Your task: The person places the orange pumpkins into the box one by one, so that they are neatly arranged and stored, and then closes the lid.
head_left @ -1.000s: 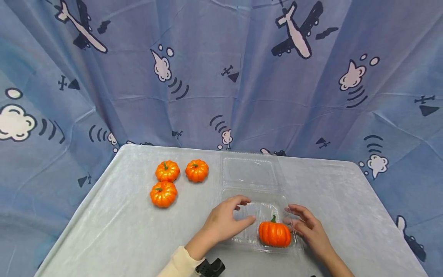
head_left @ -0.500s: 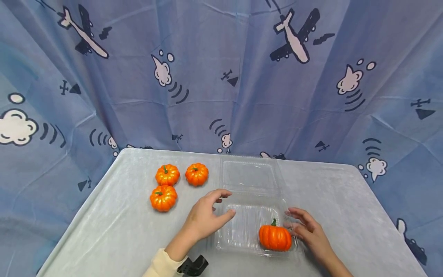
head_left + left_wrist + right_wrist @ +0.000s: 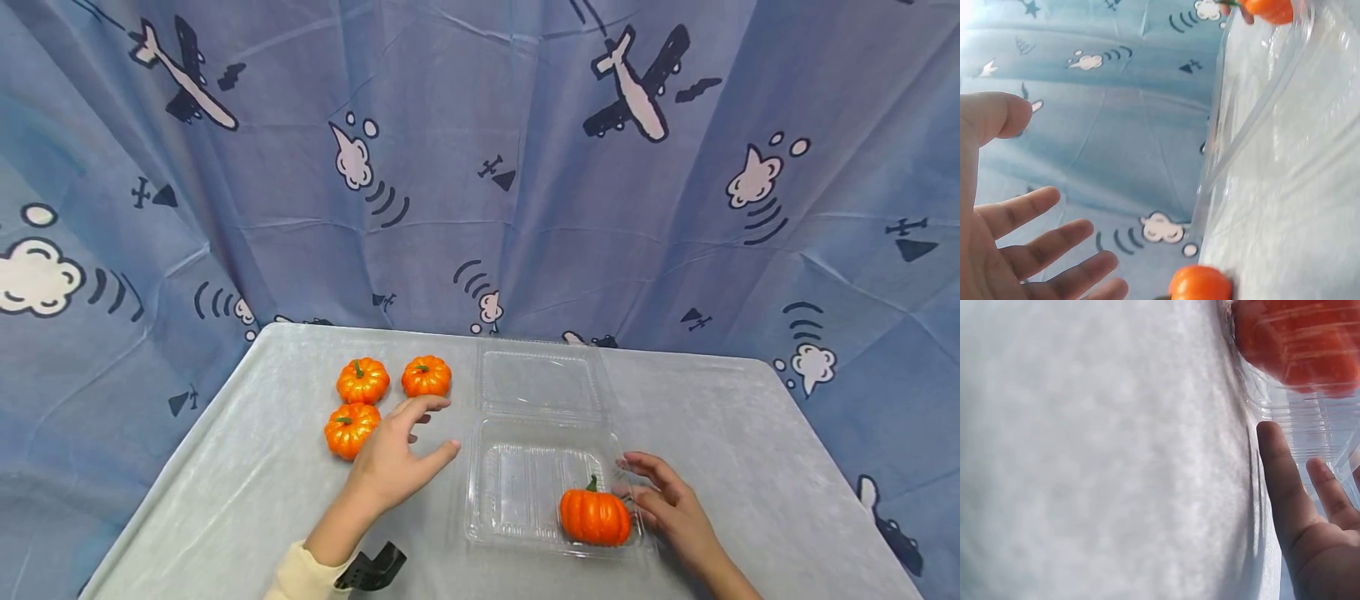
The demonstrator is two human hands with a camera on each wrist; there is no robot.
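A clear plastic clamshell box (image 3: 517,537) lies with its lid (image 3: 540,379) folded back behind it. In its right half sits an orange pumpkin (image 3: 595,517) with a green stem. My right hand (image 3: 675,508) rests at the box's right side; the right wrist view shows straight fingers (image 3: 1285,481) against the clear wall. My left hand (image 3: 393,462), empty, hovers left of the box with thumb and fingers spread. Close by are three small pumpkins: one (image 3: 426,376) just beyond its fingertips, another (image 3: 362,381) behind, and a third (image 3: 348,432) partly covered by the hand.
A light grey cloth covers the table (image 3: 225,500). Behind it hangs a blue curtain (image 3: 450,167) printed with planes and clouds. A black strap with a camera (image 3: 372,568) is on the left wrist.
My left hand has moved left, away from over the box toward the three small pumpkins. The right hand stays at the box's side, and the pumpkin inside has stayed put.
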